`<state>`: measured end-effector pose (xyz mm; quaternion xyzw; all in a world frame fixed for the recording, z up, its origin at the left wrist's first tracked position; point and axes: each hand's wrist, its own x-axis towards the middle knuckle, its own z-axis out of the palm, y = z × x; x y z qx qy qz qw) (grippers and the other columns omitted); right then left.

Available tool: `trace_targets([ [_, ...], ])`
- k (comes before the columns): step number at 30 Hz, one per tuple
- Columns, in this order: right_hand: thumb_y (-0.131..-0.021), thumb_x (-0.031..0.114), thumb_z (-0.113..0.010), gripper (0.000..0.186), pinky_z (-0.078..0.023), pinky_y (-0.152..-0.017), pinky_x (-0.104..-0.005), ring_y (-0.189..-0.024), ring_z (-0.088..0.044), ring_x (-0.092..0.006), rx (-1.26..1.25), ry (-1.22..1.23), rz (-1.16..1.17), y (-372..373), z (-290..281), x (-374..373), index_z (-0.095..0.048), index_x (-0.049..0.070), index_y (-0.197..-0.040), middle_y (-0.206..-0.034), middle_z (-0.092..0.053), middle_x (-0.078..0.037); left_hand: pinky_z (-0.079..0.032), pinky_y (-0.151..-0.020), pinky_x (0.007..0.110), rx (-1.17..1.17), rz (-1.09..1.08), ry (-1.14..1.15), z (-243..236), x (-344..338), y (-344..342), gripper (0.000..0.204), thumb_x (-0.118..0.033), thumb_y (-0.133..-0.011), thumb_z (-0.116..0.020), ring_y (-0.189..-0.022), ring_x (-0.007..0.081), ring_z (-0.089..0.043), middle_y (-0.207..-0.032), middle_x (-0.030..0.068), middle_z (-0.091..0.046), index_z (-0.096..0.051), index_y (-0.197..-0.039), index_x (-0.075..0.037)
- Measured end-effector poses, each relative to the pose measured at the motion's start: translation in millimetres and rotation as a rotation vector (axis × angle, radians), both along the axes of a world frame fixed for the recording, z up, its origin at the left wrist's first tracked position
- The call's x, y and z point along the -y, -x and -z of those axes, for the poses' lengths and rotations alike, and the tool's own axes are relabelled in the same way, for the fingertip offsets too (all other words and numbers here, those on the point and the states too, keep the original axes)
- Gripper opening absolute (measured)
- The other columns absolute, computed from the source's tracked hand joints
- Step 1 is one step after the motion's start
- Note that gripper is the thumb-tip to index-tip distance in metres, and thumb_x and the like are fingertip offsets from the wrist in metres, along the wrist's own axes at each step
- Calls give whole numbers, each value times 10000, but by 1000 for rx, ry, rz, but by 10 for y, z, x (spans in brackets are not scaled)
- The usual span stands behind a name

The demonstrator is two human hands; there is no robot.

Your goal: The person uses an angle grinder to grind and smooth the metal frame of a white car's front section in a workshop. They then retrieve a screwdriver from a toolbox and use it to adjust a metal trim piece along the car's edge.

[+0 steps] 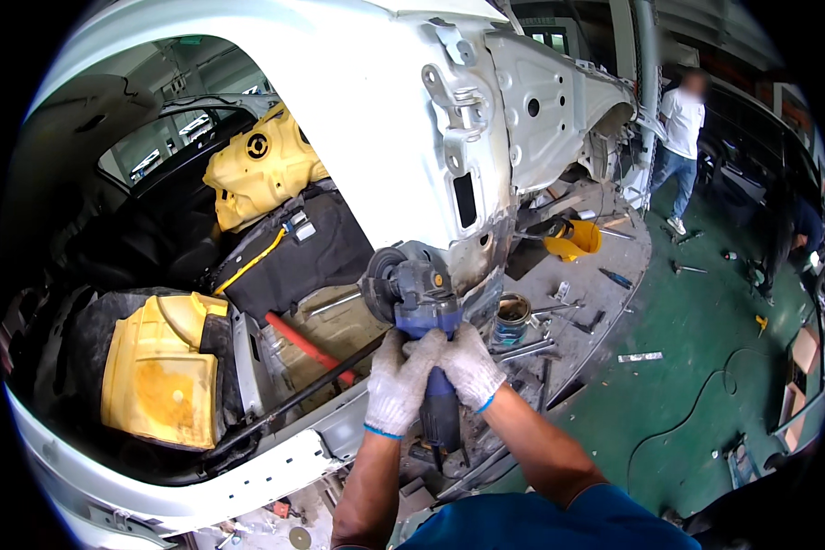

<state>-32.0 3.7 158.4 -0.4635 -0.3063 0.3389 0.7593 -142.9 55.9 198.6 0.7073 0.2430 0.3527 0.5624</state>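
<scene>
Both of my hands, in white knit gloves with blue cuffs, are closed around a blue and dark grey angle grinder (pixel 422 302). My left hand (pixel 401 380) wraps its body from the left, just below the gear head. From the right, my right hand (pixel 467 367) grips the same body, while the dark rear handle hangs down between my wrists. The grinder's disc (pixel 382 280) stands at the upper left of the tool, close to the lower end of the white car body pillar (pixel 431 183). Whether the disc touches the metal I cannot tell.
Yellow moulded parts (pixel 165 371) lie inside the stripped car, near a red bar (pixel 312 348). Right of the pillar, a can (pixel 513 316) and several tools rest on a grey platform (pixel 605 266). A cable (pixel 683 422) crosses the green floor; a person (pixel 680 133) stands far right.
</scene>
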Motion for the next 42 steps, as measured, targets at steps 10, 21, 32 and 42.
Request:
trace_targets([
  [10, -842, 68, -806, 277, -565, -732, -313, -829, -685, -145, -275, -125, 18, 122, -22, -116, -695, 6, -1087, -958, -718, -69, -536, -773, 424, -179, 1, -257, -132, -248, -18, 510, -445, -885, -773, -844, 327, -707, -928, 213, -717, -685, -1068, 23],
  [21, -879, 95, -777, 246, -562, -759, -310, -848, -681, -140, -265, -153, 149, 398, -44, -302, -703, -3, -1092, -969, -723, -71, -521, -771, 380, -241, 99, -283, -281, -506, 136, 470, -406, -903, -749, -818, 239, -657, -908, 171, -701, -680, -1082, 23],
  [32, -855, 89, -795, 255, -564, -723, -308, -797, -688, -147, -299, -143, 126, 415, -176, -243, -711, -6, -1077, -919, -724, -71, -523, -801, 429, -285, 100, -482, -251, -576, 182, 490, -431, -931, -712, -879, 339, -700, -950, 228, -701, -669, -1100, 27],
  [42, -840, 101, -808, 258, -565, -724, -306, -802, -689, -146, -290, -134, 201, 477, -170, -260, -722, -12, -1055, -923, -729, -68, -524, -807, 464, -180, 148, -366, -226, -598, 168, 510, -452, -878, -766, -904, 406, -689, -956, 237, -704, -677, -1071, 11],
])
